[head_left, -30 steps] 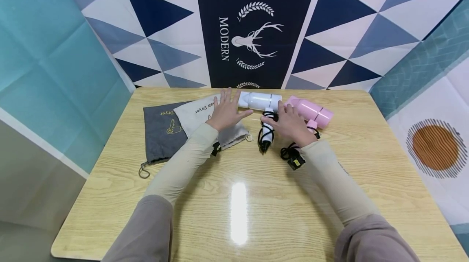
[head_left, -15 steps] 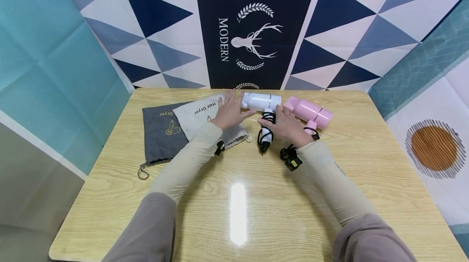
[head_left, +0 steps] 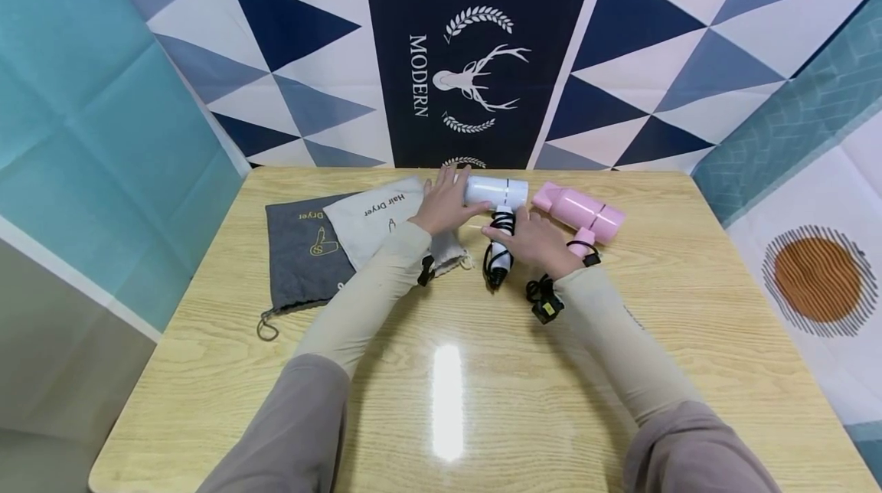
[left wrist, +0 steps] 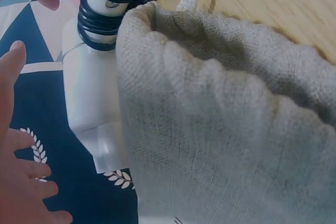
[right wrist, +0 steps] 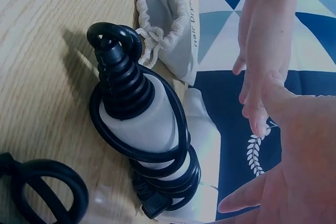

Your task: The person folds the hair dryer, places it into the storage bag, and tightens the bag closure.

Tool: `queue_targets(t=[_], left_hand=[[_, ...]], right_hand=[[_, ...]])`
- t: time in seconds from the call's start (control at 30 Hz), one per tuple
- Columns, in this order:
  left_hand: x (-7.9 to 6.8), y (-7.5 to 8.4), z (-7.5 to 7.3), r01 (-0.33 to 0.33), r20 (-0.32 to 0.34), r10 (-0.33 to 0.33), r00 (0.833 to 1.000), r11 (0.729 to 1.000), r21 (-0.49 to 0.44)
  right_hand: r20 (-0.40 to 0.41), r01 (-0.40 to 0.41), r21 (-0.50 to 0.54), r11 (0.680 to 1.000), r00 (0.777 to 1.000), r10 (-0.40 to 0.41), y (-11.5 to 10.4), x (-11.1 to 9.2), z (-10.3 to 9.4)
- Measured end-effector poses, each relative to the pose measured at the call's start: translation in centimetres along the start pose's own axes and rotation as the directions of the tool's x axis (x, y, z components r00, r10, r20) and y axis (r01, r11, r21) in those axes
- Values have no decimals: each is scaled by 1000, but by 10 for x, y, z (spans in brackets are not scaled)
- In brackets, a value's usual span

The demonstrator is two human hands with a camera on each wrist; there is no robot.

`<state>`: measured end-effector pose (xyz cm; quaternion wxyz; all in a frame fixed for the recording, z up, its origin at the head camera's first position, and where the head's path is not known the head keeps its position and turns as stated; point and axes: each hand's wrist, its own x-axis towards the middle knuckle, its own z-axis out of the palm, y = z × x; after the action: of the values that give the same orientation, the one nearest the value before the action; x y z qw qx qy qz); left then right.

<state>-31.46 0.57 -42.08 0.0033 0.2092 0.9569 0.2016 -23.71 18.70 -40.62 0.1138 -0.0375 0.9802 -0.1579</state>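
Note:
A white hair dryer (head_left: 498, 193) lies at the back of the table, its black cord (right wrist: 184, 166) wound around the handle. My left hand (head_left: 446, 204) hovers with fingers spread over its nozzle end, hiding that part in the head view. Over the handle side is my right hand (head_left: 539, 239), fingers extended and thumb out to the left. Both wrist views show a gap between the hands and the dryer. To the right rests a pink hair dryer (head_left: 584, 213), its handle partly behind my right hand. A white drawstring pouch (left wrist: 210, 129) lies under my left forearm.
A dark grey pouch (head_left: 296, 248) is partly under the white one at the left. The pink dryer's black cord and plug (head_left: 547, 308) lie near my right wrist. A patterned backdrop (head_left: 317, 57) stands behind the table's far edge.
My left hand has shifted right, from the white pouch's edge to over the white dryer's nozzle. The right hand has drawn slightly left and nearer. The dryers and pouches stay put.

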Motion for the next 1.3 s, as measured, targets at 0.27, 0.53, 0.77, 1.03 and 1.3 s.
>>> queue_targets(t=[0.27,0.53,0.77,1.03,1.3], left_hand=[[13,4,11,-15,38,16,999,999,-41],[23,6,18,-36,39,37,999,999,-35],[26,7,20,-14,78,10,997,999,52],[32,1,30,9,92,-22,996,990,138],[35,1,33,3,85,-13,996,992,123]], right_hand=[[51,-16,14,1000,999,15,4,1,3],[95,-24,-21,1000,995,26,3,5,4],[120,-42,-38,998,992,47,1,8,10],[118,-121,-64,991,985,128,-2,11,19],[114,-134,-55,990,984,139,-2,14,24]])
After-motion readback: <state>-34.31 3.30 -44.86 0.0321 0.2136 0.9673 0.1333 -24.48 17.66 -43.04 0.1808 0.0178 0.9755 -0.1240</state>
